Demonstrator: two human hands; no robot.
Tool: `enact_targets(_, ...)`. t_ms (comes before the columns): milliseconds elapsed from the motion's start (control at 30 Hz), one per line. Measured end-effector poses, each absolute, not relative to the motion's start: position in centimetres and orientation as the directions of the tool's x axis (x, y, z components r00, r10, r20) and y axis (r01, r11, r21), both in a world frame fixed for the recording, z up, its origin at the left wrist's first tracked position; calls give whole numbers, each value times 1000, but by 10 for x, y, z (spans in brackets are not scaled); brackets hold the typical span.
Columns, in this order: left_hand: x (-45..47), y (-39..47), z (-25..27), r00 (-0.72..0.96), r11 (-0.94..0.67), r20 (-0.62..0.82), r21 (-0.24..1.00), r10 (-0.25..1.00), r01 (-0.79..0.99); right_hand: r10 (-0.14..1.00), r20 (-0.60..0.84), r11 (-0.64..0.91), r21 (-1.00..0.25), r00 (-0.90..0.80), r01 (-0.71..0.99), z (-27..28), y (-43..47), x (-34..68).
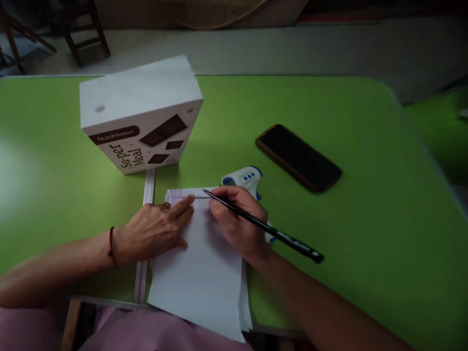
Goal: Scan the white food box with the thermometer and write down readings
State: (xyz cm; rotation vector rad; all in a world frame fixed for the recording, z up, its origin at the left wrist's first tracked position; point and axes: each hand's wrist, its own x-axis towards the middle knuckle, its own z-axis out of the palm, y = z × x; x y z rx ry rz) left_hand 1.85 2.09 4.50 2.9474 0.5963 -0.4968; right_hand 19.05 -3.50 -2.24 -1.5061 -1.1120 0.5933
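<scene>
A pad of white paper (pixel 199 278) lies at the table's near edge, its lower corner reaching past the edge. Across its upper left rests my left hand (pixel 161 229), fingers stretched out flat on the sheet. My right hand (pixel 241 219) is closed round a black pencil (pixel 270 229), its tip pointing up and left near the top of the page. Small printed or written marks show on the strip along the pad's top. Just behind my right hand lies a white and blue device (pixel 243 176), possibly an infrared thermometer, partly hidden by that hand.
A tall white NutriMotion box (pixel 142 114) stands beyond my left hand. To the right lies a dark smartphone (pixel 300 157) in a brown case. A metal seam (pixel 141 278) crosses the green table (pixel 365 219). A wooden chair (pixel 86 36) stands in the background.
</scene>
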Motion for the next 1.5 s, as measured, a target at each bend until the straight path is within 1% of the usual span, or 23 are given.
enact_targets(100,19,21,42,860,-920,-369,27,354,390,872,282,80,-889,401,451,-22,-30,198)
enact_targets(167,19,21,42,861,-924,-374,28,343,380,863,348,124,-849,365,514,-23,-27,201)
enact_targets(267,21,20,44,850,-924,-406,31,336,381,844,434,187,-789,315,586,-25,-24,203)
enact_targets(333,22,20,45,840,-922,-427,37,334,385,843,455,199,-760,288,618,-26,-22,203)
enact_targets(467,22,20,45,856,-927,-404,44,324,372,851,463,200,-725,250,659,-26,-22,203)
enact_targets(633,21,19,44,873,-933,-370,41,318,357,879,405,154,-741,251,654,-24,-23,203)
enact_targets(800,23,19,46,866,-937,-394,34,307,348,873,434,187,-721,224,667,-25,-23,203)
enact_targets(1033,24,19,46,864,-933,-393,36,315,357,866,454,192,-687,208,700,-27,-24,204)
enact_targets(1200,23,19,45,873,-937,-377,35,310,348,887,403,141,-704,227,696,-25,-23,204)
enact_targets(1367,22,19,44,874,-936,-368,25,318,351,874,439,190,-702,207,686,-24,-23,204)
enact_targets(1500,22,19,44,871,-935,-378,37,314,354,867,433,154,-702,245,695,-26,-23,204)
